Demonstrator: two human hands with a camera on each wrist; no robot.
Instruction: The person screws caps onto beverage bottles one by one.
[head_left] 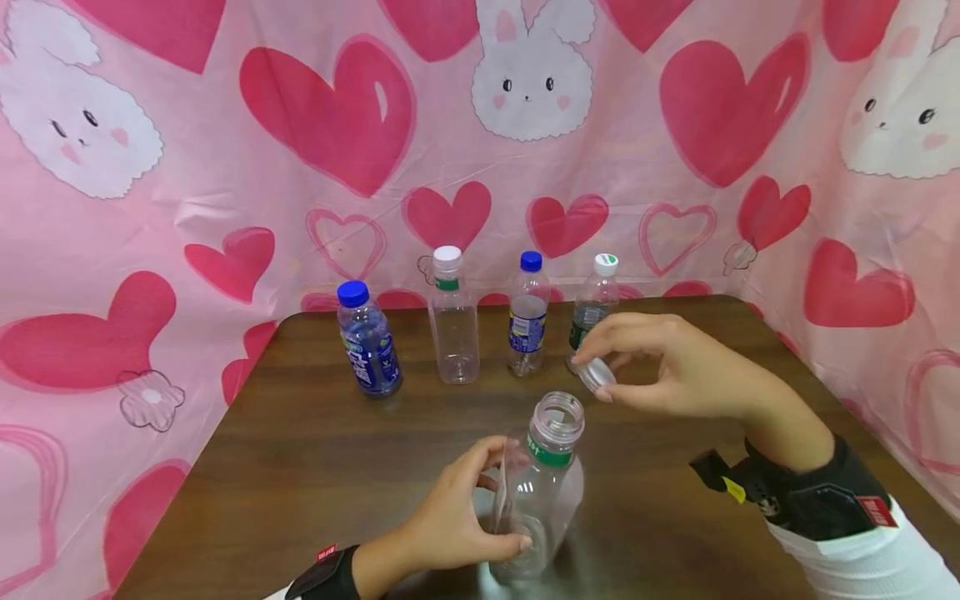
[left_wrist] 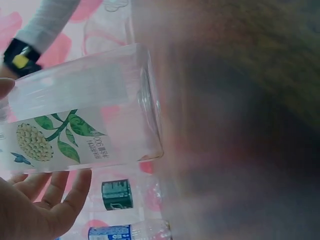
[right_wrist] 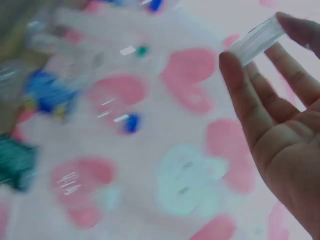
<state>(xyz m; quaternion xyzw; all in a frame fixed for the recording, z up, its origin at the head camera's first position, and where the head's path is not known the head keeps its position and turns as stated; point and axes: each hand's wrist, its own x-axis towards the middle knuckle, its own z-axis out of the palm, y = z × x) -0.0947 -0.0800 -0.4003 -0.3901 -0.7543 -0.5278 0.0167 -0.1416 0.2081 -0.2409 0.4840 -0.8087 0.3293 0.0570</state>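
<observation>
A clear, uncapped plastic bottle [head_left: 543,492] with a green neck band stands slightly tilted near the table's front. My left hand [head_left: 461,508] grips its lower body from the left, thumb in front. In the left wrist view the bottle [left_wrist: 85,115] shows a label with a plant drawing, and the fingers of my left hand [left_wrist: 45,205] lie along its side. Up and to the right of the open mouth, my right hand [head_left: 667,367] pinches a white bottle cap [head_left: 597,375] between thumb and fingers. The cap [right_wrist: 257,40] also shows in the right wrist view, apart from the bottle.
Behind, in a row, stand a blue-labelled bottle [head_left: 370,350] with a blue cap, a tall clear bottle [head_left: 455,333] with a white cap, a smaller blue-capped bottle [head_left: 528,325] and a green-labelled bottle [head_left: 592,304], partly behind my right hand. A pink heart-patterned cloth [head_left: 450,100] surrounds the brown table [head_left: 300,467].
</observation>
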